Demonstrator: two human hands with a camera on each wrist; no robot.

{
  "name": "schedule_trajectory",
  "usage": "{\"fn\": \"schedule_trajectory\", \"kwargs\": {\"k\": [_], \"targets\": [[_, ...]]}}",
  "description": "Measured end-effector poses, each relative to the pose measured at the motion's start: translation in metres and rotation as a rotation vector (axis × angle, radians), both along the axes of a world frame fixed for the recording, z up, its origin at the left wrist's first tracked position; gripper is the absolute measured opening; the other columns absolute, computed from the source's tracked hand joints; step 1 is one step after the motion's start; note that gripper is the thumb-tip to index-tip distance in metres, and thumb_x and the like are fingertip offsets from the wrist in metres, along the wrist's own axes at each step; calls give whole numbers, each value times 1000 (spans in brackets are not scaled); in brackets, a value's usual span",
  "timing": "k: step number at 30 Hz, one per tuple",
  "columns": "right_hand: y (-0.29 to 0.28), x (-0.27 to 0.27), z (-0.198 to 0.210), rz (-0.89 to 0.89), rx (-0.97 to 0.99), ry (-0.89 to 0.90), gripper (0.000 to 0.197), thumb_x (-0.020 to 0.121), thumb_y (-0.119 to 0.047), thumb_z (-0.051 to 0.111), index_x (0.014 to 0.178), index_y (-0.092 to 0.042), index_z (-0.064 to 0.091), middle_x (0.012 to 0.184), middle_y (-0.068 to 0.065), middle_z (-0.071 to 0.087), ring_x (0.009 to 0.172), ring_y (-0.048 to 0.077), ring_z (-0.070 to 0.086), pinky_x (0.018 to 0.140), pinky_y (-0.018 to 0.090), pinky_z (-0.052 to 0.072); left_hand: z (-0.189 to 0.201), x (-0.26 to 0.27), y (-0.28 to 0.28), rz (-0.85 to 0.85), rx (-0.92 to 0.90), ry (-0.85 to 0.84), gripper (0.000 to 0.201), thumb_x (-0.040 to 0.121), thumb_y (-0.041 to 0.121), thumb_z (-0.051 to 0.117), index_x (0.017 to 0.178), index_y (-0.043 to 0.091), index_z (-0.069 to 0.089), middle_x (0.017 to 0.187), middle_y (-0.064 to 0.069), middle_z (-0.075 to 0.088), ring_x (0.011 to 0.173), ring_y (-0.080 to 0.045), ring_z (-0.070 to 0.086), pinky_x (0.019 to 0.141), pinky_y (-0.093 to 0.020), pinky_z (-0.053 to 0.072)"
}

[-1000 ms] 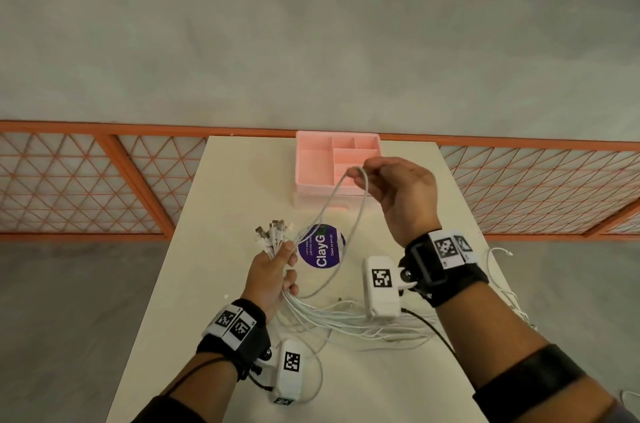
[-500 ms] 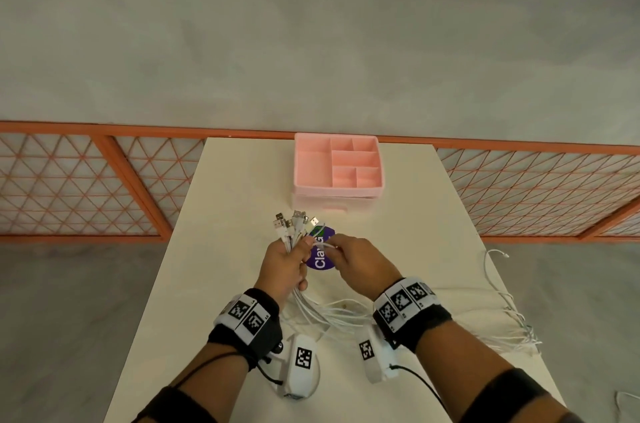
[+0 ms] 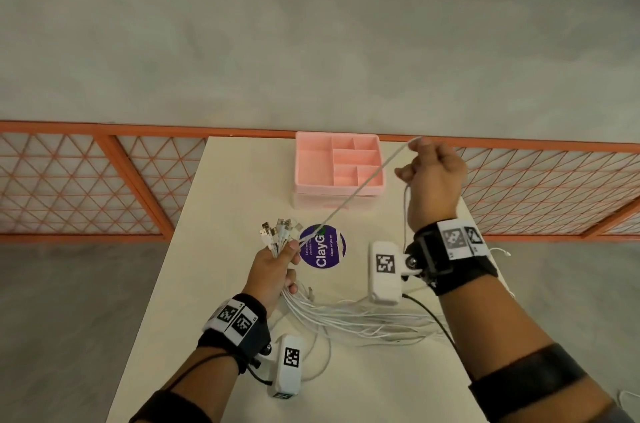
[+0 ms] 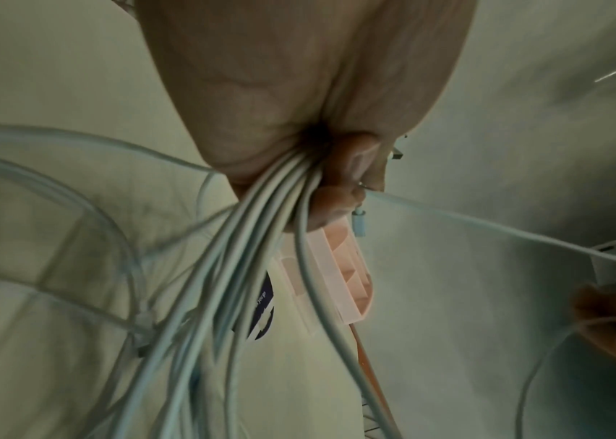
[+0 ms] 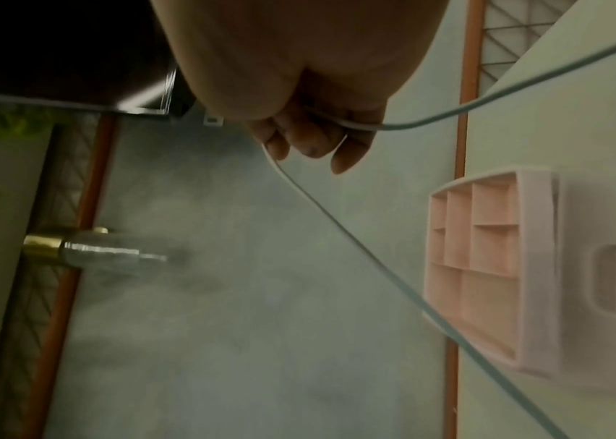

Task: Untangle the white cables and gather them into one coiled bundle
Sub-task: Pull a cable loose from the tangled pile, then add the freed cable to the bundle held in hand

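My left hand (image 3: 277, 267) grips a bunch of white cables (image 4: 261, 208) just below their plugs (image 3: 277, 232), which fan out above my fist. The loose lengths (image 3: 363, 322) trail right across the cream table (image 3: 221, 197) under my right wrist. My right hand (image 3: 431, 173) is raised at the far right, beside the pink box, and pinches a single white cable (image 3: 353, 197) (image 5: 340, 123). That cable runs taut from my left fist to the right hand's fingers, then drops back down past the wrist.
A pink compartment box (image 3: 337, 163) stands at the table's far edge. A round purple sticker (image 3: 322, 246) lies on the table between my hands. More cable (image 3: 498, 251) hangs over the right table edge. An orange lattice railing (image 3: 86, 180) runs behind the table.
My right hand was next to the left fist half a second ago; it has since risen up and to the right, drawing one cable out taut. The left hand has held still.
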State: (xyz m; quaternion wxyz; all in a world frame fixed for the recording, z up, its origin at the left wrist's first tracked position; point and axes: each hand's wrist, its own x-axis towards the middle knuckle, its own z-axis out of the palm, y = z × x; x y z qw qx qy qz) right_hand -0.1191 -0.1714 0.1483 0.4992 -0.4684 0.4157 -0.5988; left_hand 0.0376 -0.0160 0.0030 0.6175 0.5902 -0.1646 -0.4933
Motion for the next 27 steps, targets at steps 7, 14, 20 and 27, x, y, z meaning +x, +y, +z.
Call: {"fn": "schedule_trajectory", "kwargs": {"k": [7, 14, 20, 27], "targets": [[-13, -24, -36, 126, -42, 720, 22, 93, -20, 57, 114, -13, 63, 70, -2, 64, 64, 21, 64, 71, 40, 54, 0, -1, -3, 41, 18, 15, 16, 100, 21, 57, 90, 9, 61, 72, -1, 52, 41, -11, 31, 41, -25, 36], [43, -6, -85, 632, -295, 994, 74, 91, -23, 66, 148, -48, 26, 122, -1, 45, 82, 7, 60, 86, 31, 50, 23, -15, -14, -36, -41, -17, 16, 99, 20, 58, 91, 6, 60, 71, -3, 54, 41, -12, 30, 40, -24, 33], [53, 7, -101, 485, -408, 1022, 44, 91, -23, 64, 132, -36, 56, 108, -4, 43, 80, 13, 55, 75, 32, 55, 31, -17, -13, -64, -34, -11, 17, 98, 23, 62, 89, 8, 66, 70, -2, 57, 46, -16, 31, 41, -25, 34], [62, 11, -99, 497, -548, 1037, 13, 92, -31, 65, 103, -28, 71, 95, -10, 38, 66, 20, 57, 57, 38, 53, 32, -17, -9, -70, -21, 32, 23, 98, 24, 60, 90, 4, 65, 70, -2, 58, 45, -13, 31, 43, -25, 33]]}}
